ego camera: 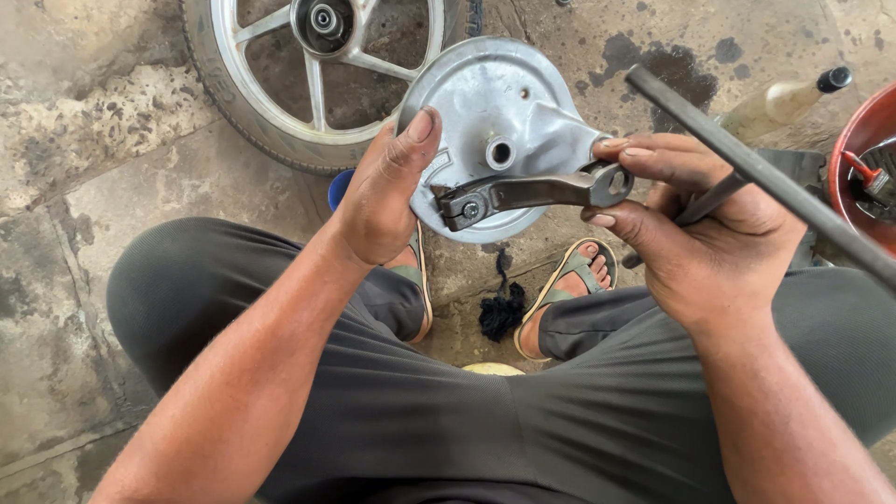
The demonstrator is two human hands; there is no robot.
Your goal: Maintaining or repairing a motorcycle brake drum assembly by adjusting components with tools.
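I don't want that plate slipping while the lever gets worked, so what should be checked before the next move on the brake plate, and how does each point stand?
1. Left hand grips the round grey brake plate at its rim, thumb on the face: ok.
2. Right hand pinches the ring end of the dark lever arm: ok.
3. Pinch bolt at the lever's clamp end tight or loose: cannot tell.
4. Long metal rod crosses over the right hand, close to the work: not ok.
5. Plate is held in the air above the feet in sandals, unsupported: not ok.
6. Spoked wheel lies flat on the floor beyond the plate: ok.
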